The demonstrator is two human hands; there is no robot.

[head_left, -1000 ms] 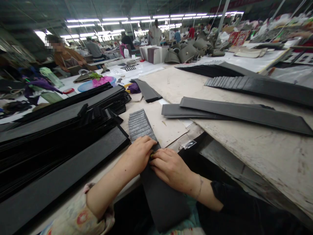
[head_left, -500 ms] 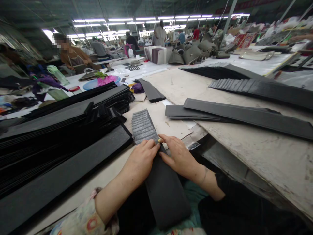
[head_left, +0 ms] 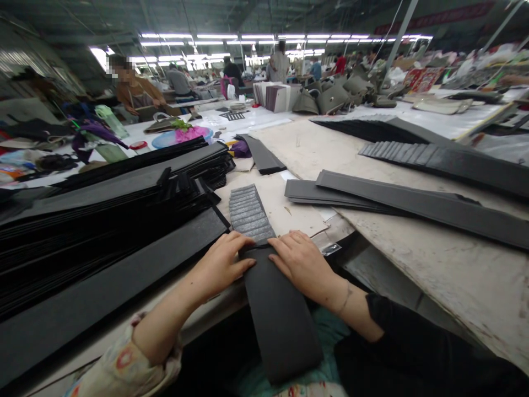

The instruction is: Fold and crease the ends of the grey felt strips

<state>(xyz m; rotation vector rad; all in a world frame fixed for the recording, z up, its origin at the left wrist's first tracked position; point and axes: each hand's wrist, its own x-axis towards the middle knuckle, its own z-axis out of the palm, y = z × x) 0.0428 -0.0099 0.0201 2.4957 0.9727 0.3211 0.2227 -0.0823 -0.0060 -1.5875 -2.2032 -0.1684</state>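
A stack of long dark grey strips (head_left: 276,314) hangs off the table's near edge over my lap. Its far end is fanned out in grey steps (head_left: 249,212) on the worn paper. My left hand (head_left: 223,262) lies on the stack's left edge with its fingers stretched over the top strip. On the right edge rests my right hand (head_left: 301,262), fingers flat and pressing down. Both hands touch the top strip where the fan begins.
A big heap of long black strips (head_left: 103,215) fills the table to my left. More grey strips (head_left: 413,201) lie on the right of the beige table (head_left: 433,259). Farther back sit a blue bowl (head_left: 165,140), grey bags (head_left: 330,96) and several other people at work.
My hands have spread apart from a pinch in the middle to lie flat on either side of the strip. The view has shifted slightly.
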